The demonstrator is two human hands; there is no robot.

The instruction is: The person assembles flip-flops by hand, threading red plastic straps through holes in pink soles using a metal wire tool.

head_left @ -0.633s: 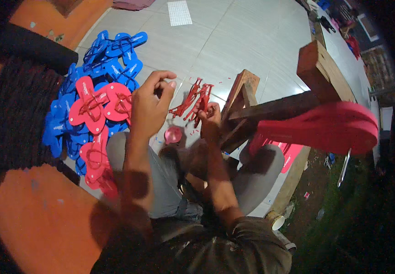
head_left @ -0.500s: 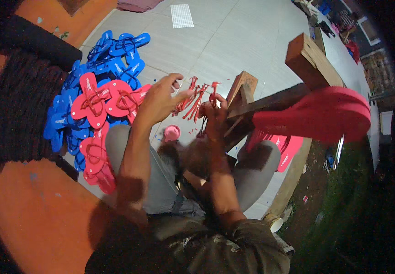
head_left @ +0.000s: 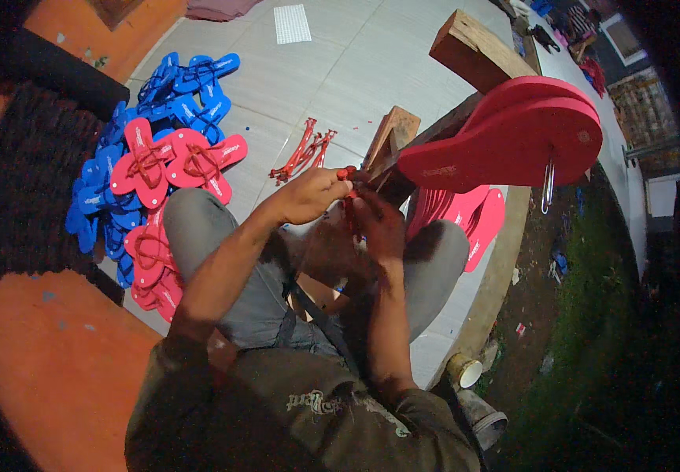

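My left hand [head_left: 308, 195] is closed, thumb and fingers pinching a red flip-flop strap [head_left: 345, 172] in front of my lap. Against it, my right hand [head_left: 382, 226] has its fingers curled on the same strap, part of which hangs dark red below them. More loose red straps [head_left: 303, 154] lie on the floor just beyond my left hand. To the right, pink flip-flop soles [head_left: 505, 145] rest on a wooden stand [head_left: 478, 53], with a metal pin [head_left: 548, 186] sticking down from them. Other pink soles [head_left: 466, 214] are packed beneath, beside my right knee.
Blue flip-flops [head_left: 202, 110] lie heaped on the left, with strapped pink flip-flops [head_left: 147, 167] on and beside them. A white sheet [head_left: 291, 24] lies on the far tiles. A pale cup [head_left: 466, 370] stands at the floor's right edge, above dark ground.
My left hand has come right and down to my right hand and closed on the strap. The view has shifted, moving the stand and soles up and left in the picture.
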